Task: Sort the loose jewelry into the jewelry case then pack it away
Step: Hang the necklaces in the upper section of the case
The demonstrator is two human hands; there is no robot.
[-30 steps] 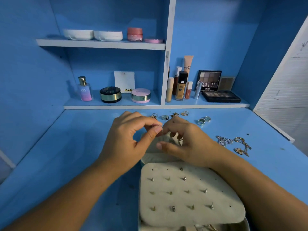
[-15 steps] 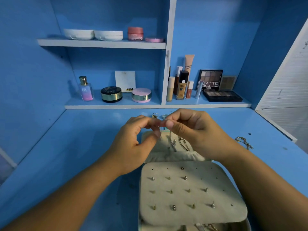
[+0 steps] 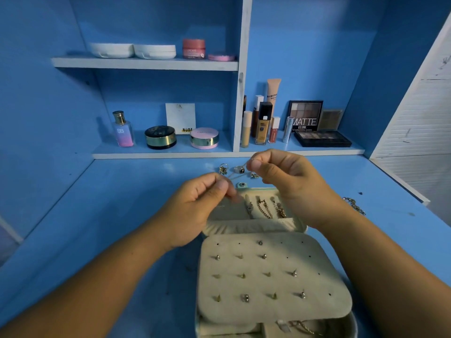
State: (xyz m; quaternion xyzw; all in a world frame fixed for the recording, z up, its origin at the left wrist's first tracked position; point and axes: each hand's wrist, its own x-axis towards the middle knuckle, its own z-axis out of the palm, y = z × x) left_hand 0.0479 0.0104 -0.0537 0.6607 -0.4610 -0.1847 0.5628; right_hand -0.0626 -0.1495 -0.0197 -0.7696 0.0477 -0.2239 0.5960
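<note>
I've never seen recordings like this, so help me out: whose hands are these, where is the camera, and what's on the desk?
No machine here: a person wears a camera on the head, looking down at their own hands. The left hand and right hand each pinch a thin chain, stretched between them above an open jewelry case. Its padded panel holds stud earrings; chains lie in its far half. Loose rings lie on the blue desk behind it, a loose chain to the right. Cosmetics stand on the shelves.

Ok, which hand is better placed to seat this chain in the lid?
Likely left: the left hand pinches low at the lid, beside the hung chains; the right hand holds the chain higher, past the lid's edge.
</note>
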